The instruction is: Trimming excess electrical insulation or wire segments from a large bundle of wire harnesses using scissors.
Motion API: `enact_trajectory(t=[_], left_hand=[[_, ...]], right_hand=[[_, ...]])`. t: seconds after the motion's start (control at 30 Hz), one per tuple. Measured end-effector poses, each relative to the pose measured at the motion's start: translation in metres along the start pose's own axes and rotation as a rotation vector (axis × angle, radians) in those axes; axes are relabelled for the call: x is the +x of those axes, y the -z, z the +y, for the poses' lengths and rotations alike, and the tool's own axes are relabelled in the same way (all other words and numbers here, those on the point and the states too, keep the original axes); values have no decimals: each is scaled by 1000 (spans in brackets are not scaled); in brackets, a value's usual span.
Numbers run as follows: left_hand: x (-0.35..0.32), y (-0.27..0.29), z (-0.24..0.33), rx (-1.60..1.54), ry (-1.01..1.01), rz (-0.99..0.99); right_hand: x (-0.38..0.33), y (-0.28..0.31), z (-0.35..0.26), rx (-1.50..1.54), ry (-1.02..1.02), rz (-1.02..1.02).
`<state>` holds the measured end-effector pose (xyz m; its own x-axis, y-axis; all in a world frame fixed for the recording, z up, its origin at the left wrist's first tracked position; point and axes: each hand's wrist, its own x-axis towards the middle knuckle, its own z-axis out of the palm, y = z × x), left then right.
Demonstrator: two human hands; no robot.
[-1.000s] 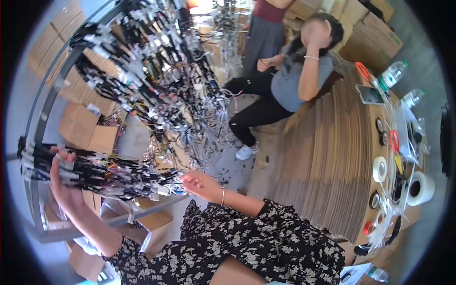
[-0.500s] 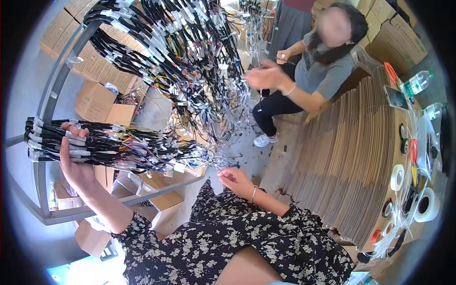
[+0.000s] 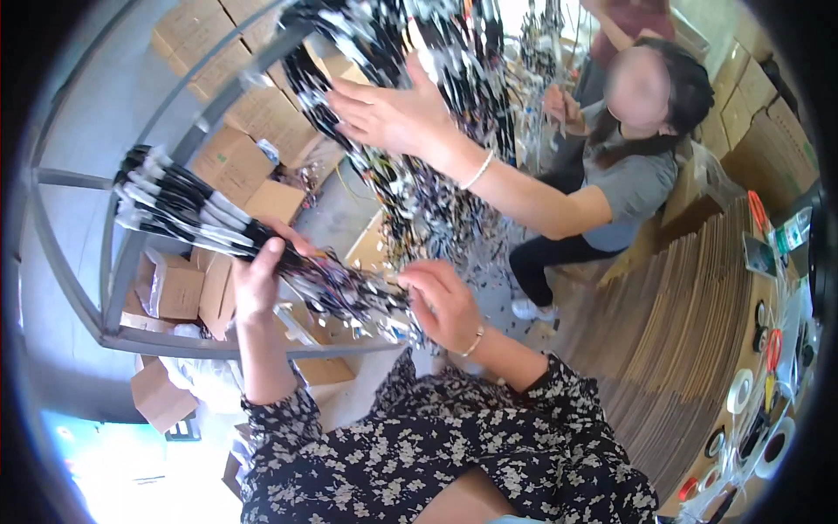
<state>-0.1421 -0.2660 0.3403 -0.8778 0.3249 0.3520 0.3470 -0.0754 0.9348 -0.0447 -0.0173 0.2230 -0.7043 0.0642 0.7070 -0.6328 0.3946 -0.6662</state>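
My left hand (image 3: pixel 264 272) is closed around the middle of a bundle of black wire harnesses (image 3: pixel 179 203) with white labels or tape. The bundle's looped end rests against the grey metal frame (image 3: pixel 113 262), and its loose wire ends slant down to the right. My right hand (image 3: pixel 447 310) curls around these loose ends, thumb below and fingers above; its exact grip is partly hidden. More harnesses (image 3: pixel 419 196) hang in a thick mass beyond. A co-worker's outstretched hand (image 3: pixel 384 113) reaches in front of that mass.
A co-worker in a grey shirt (image 3: pixel 642 196) sits at the far right. Stacked flat cardboard (image 3: pixel 663 341) stands at my right, with tape rolls (image 3: pixel 740 390), scissors and a phone (image 3: pixel 759 255) on top. Cardboard boxes (image 3: pixel 231 162) stand behind the frame; dark scraps lie on the floor.
My left hand has shifted right along the bundle, from near its looped end to its middle. My right hand has moved slightly right and up. The co-worker's arm has stretched left across the hanging harnesses.
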Motion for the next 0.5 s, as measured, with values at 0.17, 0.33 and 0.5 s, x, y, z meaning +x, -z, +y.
enact_trajectory(t=[0.17,0.33,0.5], left_hand=[[-15,-17,13,-106,37,211],[-20,-28,33,-226,87,189],[-22,-17,48,-345,133,111]], right_hand=[[106,-53,-9,83,61,-15],[120,-105,42,479,-323,-212],[74,-91,65,965,-525,-1166]])
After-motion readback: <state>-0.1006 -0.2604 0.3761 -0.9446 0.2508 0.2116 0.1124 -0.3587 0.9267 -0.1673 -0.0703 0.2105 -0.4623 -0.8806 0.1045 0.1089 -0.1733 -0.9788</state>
